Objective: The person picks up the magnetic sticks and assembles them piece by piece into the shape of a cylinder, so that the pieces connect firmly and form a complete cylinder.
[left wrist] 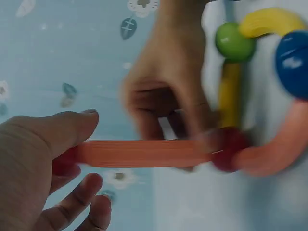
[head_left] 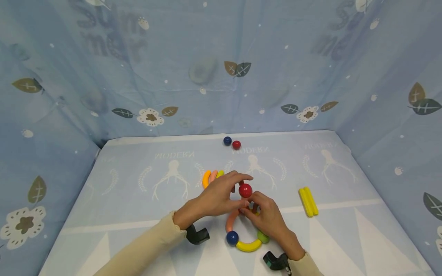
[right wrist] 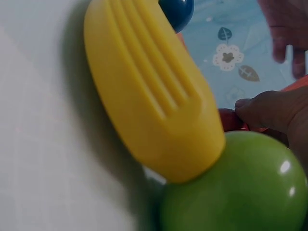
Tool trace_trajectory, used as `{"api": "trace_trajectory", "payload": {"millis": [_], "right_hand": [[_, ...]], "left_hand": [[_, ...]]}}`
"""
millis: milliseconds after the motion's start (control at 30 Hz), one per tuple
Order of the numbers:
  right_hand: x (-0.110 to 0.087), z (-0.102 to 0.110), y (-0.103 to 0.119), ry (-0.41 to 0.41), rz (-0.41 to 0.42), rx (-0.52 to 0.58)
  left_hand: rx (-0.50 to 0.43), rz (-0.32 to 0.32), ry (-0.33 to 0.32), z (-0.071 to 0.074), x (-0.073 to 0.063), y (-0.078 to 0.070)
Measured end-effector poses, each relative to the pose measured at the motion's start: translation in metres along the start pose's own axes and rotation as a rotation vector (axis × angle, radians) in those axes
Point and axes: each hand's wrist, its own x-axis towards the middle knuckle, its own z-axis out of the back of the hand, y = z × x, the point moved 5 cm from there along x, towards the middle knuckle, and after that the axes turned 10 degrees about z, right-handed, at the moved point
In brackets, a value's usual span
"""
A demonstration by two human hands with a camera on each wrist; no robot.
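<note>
An orange stick (left wrist: 144, 154) stands up from a ring of toy rods and balls on the table. The red ball (head_left: 245, 190) tops that stick, and my left hand (head_left: 221, 193) holds it between thumb and fingers. Lower down, my right hand (head_left: 267, 214) pinches the stick's bottom end, where it meets a second red ball (left wrist: 231, 151). The ring also has a curved salmon rod (head_left: 231, 221), a blue ball (head_left: 232, 238), a curved yellow rod (head_left: 248, 246) and a green ball (head_left: 263, 237). Another yellow rod (left wrist: 230, 94) joins the green and lower red balls.
Curved rods (head_left: 206, 179) in orange, salmon and green lie behind my left hand. Two straight yellow sticks (head_left: 308, 202) lie at the right. A loose blue ball (head_left: 227, 141) and red ball (head_left: 236, 145) sit near the back edge, before the patterned curtain (head_left: 207, 96).
</note>
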Motion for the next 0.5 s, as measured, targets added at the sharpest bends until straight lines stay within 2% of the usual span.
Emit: {"api": "trace_trajectory", "payload": {"millis": [133,300,367,433,500], "right_hand": [[0.0,0.004,0.002,0.011,-0.004,-0.014],[-0.003,0.031,0.001,0.046,-0.049,-0.082],[-0.007,0.05,-0.004,0.004,-0.069,-0.183],[-0.012,0.073,-0.012,-0.076,-0.11,-0.319],[-0.021,0.094,-0.02,-0.155,-0.212,-0.457]], "left_hand": [[-0.061,0.053,0.005,-0.023,-0.002,0.02],[-0.12,-0.005,-0.025,-0.045,-0.005,0.032],[-0.125,-0.013,-0.037,-0.051,-0.006,0.034],[-0.119,-0.002,-0.046,-0.055,-0.006,0.037],[-0.103,0.012,-0.046,-0.059,-0.007,0.039]]}}
